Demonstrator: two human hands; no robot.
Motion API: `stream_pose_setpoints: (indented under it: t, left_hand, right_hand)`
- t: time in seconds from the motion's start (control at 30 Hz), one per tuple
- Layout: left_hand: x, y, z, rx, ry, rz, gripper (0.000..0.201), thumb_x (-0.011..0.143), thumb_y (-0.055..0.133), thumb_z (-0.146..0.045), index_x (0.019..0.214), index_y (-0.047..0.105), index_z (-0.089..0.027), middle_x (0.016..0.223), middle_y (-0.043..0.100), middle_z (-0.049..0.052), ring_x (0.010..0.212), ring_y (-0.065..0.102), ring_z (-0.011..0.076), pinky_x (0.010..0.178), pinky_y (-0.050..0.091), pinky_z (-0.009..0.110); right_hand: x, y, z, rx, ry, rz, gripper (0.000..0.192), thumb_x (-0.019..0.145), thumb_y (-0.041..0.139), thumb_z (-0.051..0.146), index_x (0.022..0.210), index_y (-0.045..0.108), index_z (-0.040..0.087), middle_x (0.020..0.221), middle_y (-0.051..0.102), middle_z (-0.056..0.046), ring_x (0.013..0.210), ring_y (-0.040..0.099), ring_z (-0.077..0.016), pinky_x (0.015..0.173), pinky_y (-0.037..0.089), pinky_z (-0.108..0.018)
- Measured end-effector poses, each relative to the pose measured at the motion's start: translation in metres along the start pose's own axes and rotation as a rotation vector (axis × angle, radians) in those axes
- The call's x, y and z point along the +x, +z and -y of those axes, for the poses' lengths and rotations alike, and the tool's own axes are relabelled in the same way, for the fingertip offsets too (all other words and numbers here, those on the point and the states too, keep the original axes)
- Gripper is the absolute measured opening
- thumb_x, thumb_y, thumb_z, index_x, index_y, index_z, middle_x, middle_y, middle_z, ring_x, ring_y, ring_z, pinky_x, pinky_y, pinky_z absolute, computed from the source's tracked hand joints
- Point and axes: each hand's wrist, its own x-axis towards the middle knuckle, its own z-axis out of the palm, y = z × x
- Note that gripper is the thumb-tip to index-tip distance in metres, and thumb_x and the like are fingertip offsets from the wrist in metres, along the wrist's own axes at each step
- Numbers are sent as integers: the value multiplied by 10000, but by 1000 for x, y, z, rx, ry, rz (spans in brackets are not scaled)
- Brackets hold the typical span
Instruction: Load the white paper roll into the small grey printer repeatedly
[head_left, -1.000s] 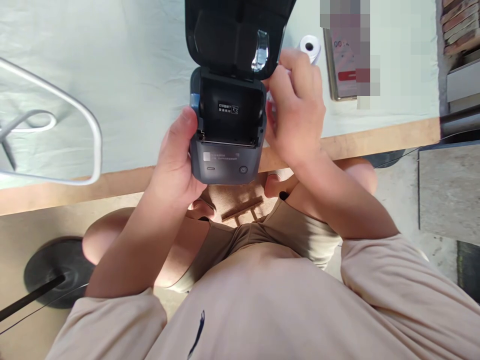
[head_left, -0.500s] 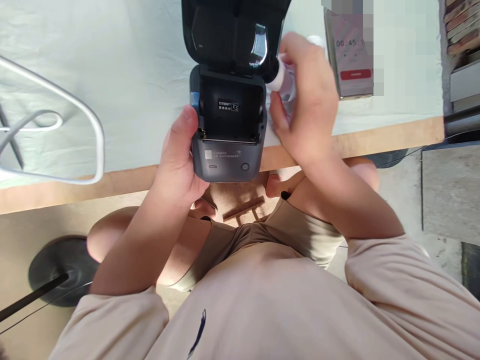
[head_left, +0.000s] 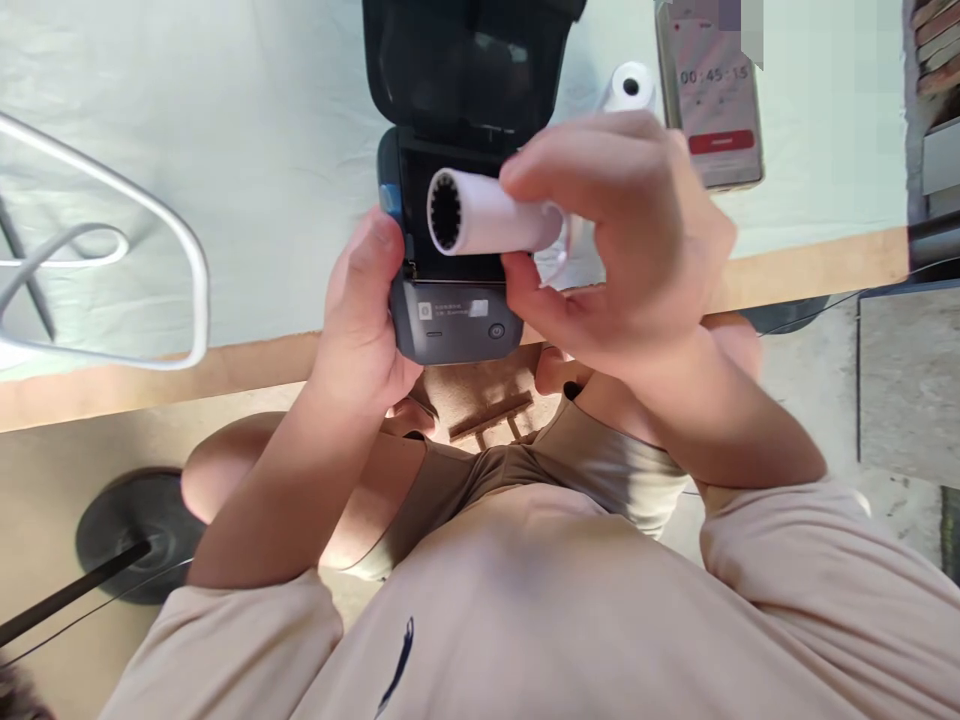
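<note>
Holding entry, head view:

Printer: small, dark grey, lid swung fully open and standing up behind the paper bay. What lies in the bay cannot be told; the roll hides it.

Paper roll: white, lying sideways, ribbed core facing left, just above the open bay.

Left hand: wrapped round the printer's left side, thumb on the bay's edge.

Right hand: narrowly closed, fingers over and thumb under the roll's right end.

Second roll: on the pale table cover, beside a phone showing a timer.
</note>
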Motion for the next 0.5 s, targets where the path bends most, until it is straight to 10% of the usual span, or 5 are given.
stream_pose_setpoints:
  t: [0.2, 0.4, 0.5]
  left_hand:
    - [-5, 0, 4, 84, 79, -27, 242, 1005, 673, -432, 1079, 737, -210, 1001, 727, 37, 936, 732, 176, 739, 599, 231]
    - [2, -11, 8, 136, 99, 35, 424, 904, 755, -609, 1076, 736, -222, 1061, 754, 56, 1135, 726, 254, 919, 638, 313]
    - [4, -14, 7, 118, 33, -2, 427, 919, 723, -627, 1058, 728, -223, 987, 755, 70, 1072, 751, 266, 843, 653, 325]
  right_hand:
    - [4, 7, -2, -175, 90, 173, 322, 976, 449, 286, 1183, 692, 331, 1172, 745, 6, 1108, 699, -208, 993, 484, -395]
    - [-5, 19, -11, -63, -324, -332, 173, 1025, 551, 177, 1100, 689, 250, 1059, 787, 91, 936, 736, -33, 826, 499, -225]
    - [-8, 22, -5, -50, -368, -351, 170, 1000, 610, 151, 1136, 668, 235, 923, 776, 108, 746, 676, -3, 746, 449, -223]
